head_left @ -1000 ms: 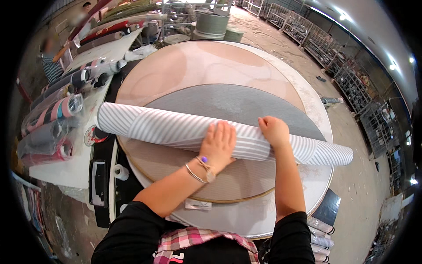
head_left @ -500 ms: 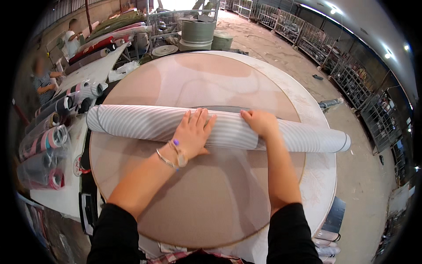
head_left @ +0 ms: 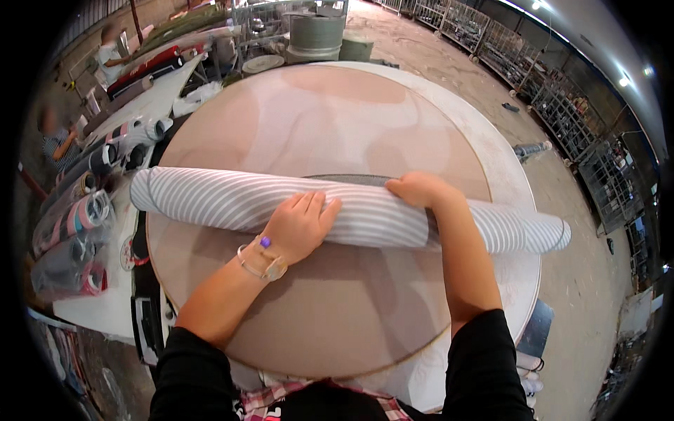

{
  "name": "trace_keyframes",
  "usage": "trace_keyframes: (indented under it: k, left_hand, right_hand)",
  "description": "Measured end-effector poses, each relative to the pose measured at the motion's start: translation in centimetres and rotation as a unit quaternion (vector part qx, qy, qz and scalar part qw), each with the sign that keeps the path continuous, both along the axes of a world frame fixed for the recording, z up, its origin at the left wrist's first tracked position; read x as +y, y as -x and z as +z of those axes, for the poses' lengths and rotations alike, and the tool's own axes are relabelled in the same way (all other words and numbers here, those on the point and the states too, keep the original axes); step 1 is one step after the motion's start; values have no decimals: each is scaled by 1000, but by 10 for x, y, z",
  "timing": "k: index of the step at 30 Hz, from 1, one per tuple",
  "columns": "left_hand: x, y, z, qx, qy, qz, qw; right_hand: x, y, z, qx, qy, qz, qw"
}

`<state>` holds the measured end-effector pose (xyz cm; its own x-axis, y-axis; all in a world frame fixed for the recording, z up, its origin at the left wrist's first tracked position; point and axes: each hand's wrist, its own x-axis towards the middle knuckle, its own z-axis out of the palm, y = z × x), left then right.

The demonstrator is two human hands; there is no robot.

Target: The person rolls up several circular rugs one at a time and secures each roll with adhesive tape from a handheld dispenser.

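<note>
A rolled rug (head_left: pixel 210 198) with grey and white stripes lies from left to right across a large round rug (head_left: pixel 316 302) in beige and brown tones. My left hand (head_left: pixel 302 221) lies on the near face of the roll, its fingers stretched out over the top. To its right, my right hand (head_left: pixel 419 189) has its thumb and curled fingers on the roll's far upper edge. A dark grey strip of the rug's underside or edge (head_left: pixel 351 178) shows behind the roll between the hands. The right hand's fingertips are partly hidden.
Beneath the round rug is a white round tabletop (head_left: pixel 516 281). A white side table (head_left: pixel 91 312) at left bears several plastic-wrapped rolls (head_left: pixel 77 217). Two people stand beyond it. Metal cage carts (head_left: pixel 484 49) line the far right, and a green drum (head_left: pixel 316 38) stands behind.
The roll has turned a little, and its stripes slant differently. My left hand has slipped lower on its near face, and its thumb is no longer seen. My right hand keeps its grip.
</note>
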<state>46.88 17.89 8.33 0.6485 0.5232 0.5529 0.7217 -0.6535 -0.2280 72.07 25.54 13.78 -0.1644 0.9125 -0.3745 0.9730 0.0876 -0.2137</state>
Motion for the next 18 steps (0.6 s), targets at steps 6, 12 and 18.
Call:
trace_keyframes:
  k: [6,12,18]
  left_hand:
    - [-191,49,25,68,-9,-4,998]
    - [-247,63,29,-24,78,43,996]
    - [-304,119,14,-223,152,78,960]
  right_hand:
    - [-201,55,3,22,-40,100,994]
    - [-265,102,-2,84,-119,107,984]
    - [-210,89,-11,144,101,18,984]
